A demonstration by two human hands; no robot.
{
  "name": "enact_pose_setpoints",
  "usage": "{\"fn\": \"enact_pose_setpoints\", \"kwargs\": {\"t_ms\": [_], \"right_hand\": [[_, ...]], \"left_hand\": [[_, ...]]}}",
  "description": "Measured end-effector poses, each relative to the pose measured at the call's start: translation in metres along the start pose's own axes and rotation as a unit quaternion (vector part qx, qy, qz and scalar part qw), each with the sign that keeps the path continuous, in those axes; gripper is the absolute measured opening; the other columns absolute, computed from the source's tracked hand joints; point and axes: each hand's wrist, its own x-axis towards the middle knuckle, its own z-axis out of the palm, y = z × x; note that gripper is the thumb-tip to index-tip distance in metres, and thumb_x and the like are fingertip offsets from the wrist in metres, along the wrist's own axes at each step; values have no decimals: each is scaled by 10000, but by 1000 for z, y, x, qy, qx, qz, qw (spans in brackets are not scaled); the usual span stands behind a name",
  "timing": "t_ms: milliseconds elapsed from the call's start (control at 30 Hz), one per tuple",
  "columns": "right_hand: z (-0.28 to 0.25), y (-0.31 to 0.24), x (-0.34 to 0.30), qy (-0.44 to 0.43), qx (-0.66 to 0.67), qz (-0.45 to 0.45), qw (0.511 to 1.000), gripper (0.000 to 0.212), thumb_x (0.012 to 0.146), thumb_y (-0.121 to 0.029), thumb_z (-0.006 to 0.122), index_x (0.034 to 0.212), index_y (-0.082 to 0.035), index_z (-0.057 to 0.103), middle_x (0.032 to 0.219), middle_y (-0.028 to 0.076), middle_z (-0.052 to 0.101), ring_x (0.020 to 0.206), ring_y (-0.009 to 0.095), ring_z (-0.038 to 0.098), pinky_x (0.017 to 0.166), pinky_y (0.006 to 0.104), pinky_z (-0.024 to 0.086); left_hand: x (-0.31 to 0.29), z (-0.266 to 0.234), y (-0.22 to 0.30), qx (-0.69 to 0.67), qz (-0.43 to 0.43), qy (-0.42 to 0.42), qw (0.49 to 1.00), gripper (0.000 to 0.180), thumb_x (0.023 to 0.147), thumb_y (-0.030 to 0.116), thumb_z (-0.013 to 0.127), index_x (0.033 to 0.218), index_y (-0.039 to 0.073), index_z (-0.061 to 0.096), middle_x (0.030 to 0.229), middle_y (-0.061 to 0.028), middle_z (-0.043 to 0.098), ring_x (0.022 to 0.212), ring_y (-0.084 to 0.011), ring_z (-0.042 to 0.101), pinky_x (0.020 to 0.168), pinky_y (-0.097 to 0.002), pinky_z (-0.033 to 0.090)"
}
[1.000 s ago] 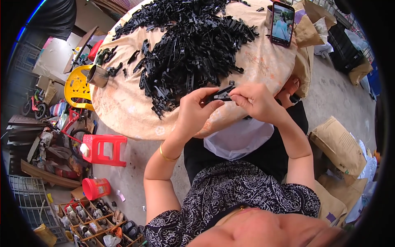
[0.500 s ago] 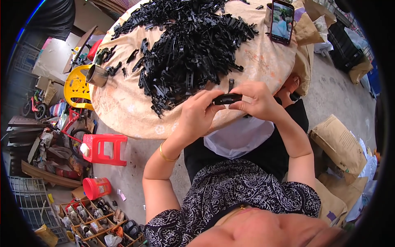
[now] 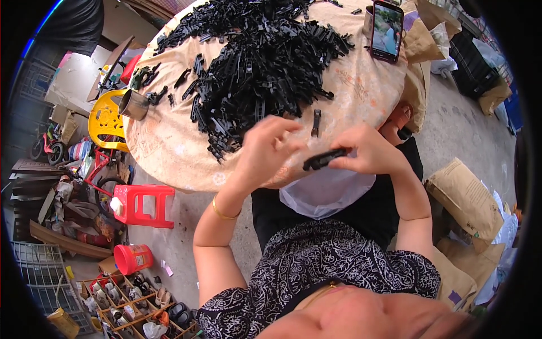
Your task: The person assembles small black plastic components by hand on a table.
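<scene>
My right hand [image 3: 367, 150] pinches a long, narrow black plastic piece [image 3: 323, 159], clip-like in shape, above the near edge of the table. My left hand [image 3: 270, 147] is off that piece, its fingers apart and slightly smeared, beside the near end of a big pile of black plastic pieces [image 3: 265, 73]. Nothing shows in the left hand. A single small black piece [image 3: 316, 122] lies apart on the cloth between the pile and my right hand. Below my hands, a white plastic bag [image 3: 327, 192] hangs open at my lap.
A floral tablecloth [image 3: 367, 85] covers the round table. A phone [image 3: 387, 31] leans on a cup at the back right; a metal cup [image 3: 134, 104] sits at the left edge. A red stool [image 3: 144, 206] and a yellow chair [image 3: 104, 118] stand left, brown sacks [image 3: 466, 195] right.
My left hand has let go of the black piece and moved slightly left, its fingers parting. My right hand has brought the piece lower and tilted it.
</scene>
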Motion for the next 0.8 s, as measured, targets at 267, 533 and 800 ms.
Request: {"fn": "enact_pose_setpoints", "kwargs": {"t_ms": [267,533,800], "right_hand": [[10,7,11,59,-154,-63,984,184,750,-196,653,831,-32,628,802,81,622,741,264,603,657,350,479],[19,21,35,129,-297,-166,931,334,726,26,557,1056,-17,596,915,87,587,827,231,560,735,315,493],[37,6,31,187,347,-15,919,250,800,49,639,1046,27,598,952,72,626,850,116,605,719,220,496]], "left_hand": [[21,-13,-29,336,-102,64,934,337,757,245,707,966,-4,616,913,-143,593,845,-320,588,730,-369,471],[14,-27,-43,121,-157,139,970,244,791,115,662,996,-14,629,822,-114,630,688,-222,593,645,-306,485],[1,-3,-14,-338,-229,31,912,284,902,81,556,1166,-25,554,912,-44,650,696,-53,548,577,-179,432]]}}
